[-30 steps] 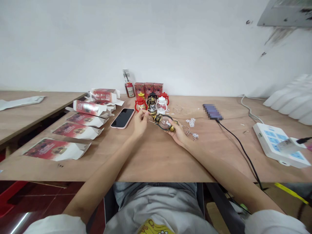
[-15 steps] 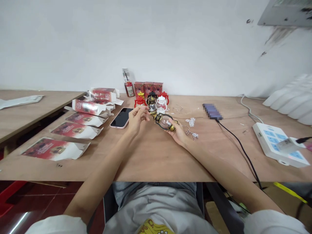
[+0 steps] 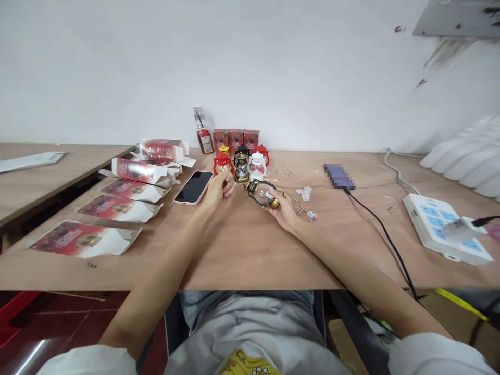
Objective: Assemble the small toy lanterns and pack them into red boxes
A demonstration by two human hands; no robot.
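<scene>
My right hand (image 3: 284, 212) holds a small gold lantern (image 3: 263, 194) with a clear globe, tilted on its side above the wooden table (image 3: 250, 245). My left hand (image 3: 217, 191) is closed in a pinch at the lantern's top end, on a thin wire piece. Just behind stand several small lanterns (image 3: 242, 164) in red, black and white. Loose wire handles and small white parts (image 3: 305, 203) lie right of my right hand.
A pink-cased phone (image 3: 194, 187) lies left of my hands. Several flattened red-and-white boxes (image 3: 117, 207) line the left side. Three red boxes (image 3: 235, 139) stand at the wall. A dark phone (image 3: 339, 175) with a black cable and a white power strip (image 3: 445, 233) sit right.
My left hand shifted slightly at the lantern's top, staying pinched there. The right hand kept holding the lantern in nearly the same place.
</scene>
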